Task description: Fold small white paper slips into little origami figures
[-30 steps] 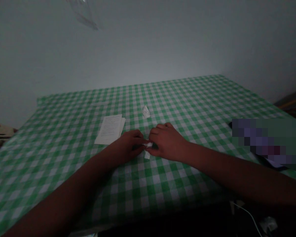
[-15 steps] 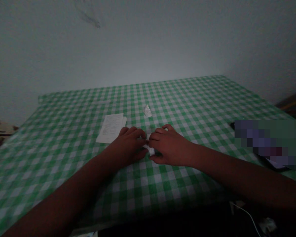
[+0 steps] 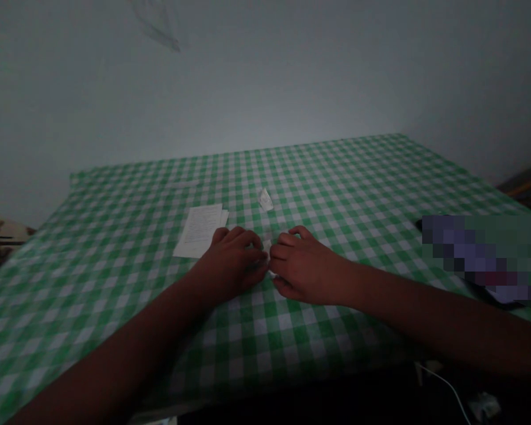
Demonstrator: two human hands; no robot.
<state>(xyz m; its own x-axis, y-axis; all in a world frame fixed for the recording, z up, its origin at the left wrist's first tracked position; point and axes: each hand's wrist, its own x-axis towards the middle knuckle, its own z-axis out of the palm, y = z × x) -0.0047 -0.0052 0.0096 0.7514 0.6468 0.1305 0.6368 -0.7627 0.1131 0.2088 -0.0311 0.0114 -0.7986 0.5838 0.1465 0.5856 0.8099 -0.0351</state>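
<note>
**Hand Status Report: Fingertips Converged on Folded White Paper at Centre of Bench**

Clock bearings in this report take the meeting point of the hands as centre, with 12 o'clock pointing away from the wearer.

1. Object position. From my remote head-camera feed, I locate a small white paper strip (image 3: 269, 260) between the two hands, resting at or just above the green-and-white gingham bench cloth (image 3: 318, 348). Only slivers of it show at the upper and lower edges of the fingertips, so its exact shape cannot be confirmed.

2. Hand state. The left hand (image 3: 232, 262) lies at 9 o'clock and the right hand (image 3: 307, 273) at 3 o'clock, both low over the cloth. The fingers (image 3: 252, 239) of both hands are curled inward and closed around the strip. Contact appears likely, but I cannot tell whether they are gripping it firmly or only touching it.

3. Recent change. The hands have eased slightly apart compared with the previous half second, and less of the strip is exposed between them. The paper is now more heavily shadowed, so its condition must be read with caution.

4. Surrounding items. A stack of printed sheets (image 3: 199, 231) lies at 10 o'clock, a white paper scrap (image 3: 265, 200) at 12 o'clock, a pixelated block (image 3: 478, 260) at 3 o'clock beyond the right hand, and a white cable (image 3: 442, 386) at 5 o'clock below the bench edge.
</note>
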